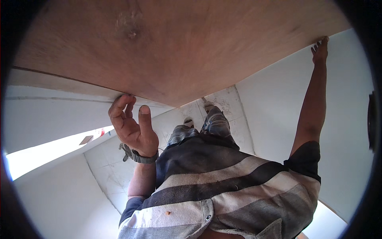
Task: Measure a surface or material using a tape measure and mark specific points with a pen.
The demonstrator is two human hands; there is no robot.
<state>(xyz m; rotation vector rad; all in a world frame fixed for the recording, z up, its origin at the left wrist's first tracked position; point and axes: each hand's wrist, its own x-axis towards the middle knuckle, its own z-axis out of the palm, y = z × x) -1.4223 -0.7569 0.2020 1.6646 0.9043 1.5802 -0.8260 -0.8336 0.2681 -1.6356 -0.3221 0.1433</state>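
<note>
A large, smooth brown wooden panel (185,53) stretches across the upper view. My left hand (131,125), with a dark watch (144,156) on its wrist, is at the panel's lower left edge. Its fingers are curled by that edge and the thumb stands apart; whether the fingertips press on the wood cannot be told. My right arm reaches out to the far right. There my right hand (320,51) has its fingers spread at the panel's right edge, where it meets the white wall. Neither hand is closed round an object.
White walls (277,98) rise on both sides, with a grey-streaked strip beside the panel at left. My sandalled feet (188,122) stand on pale, stained floor tiles (223,101). A dark object (126,151) lies on the floor behind my left wrist. A bright opening (44,152) shows at left.
</note>
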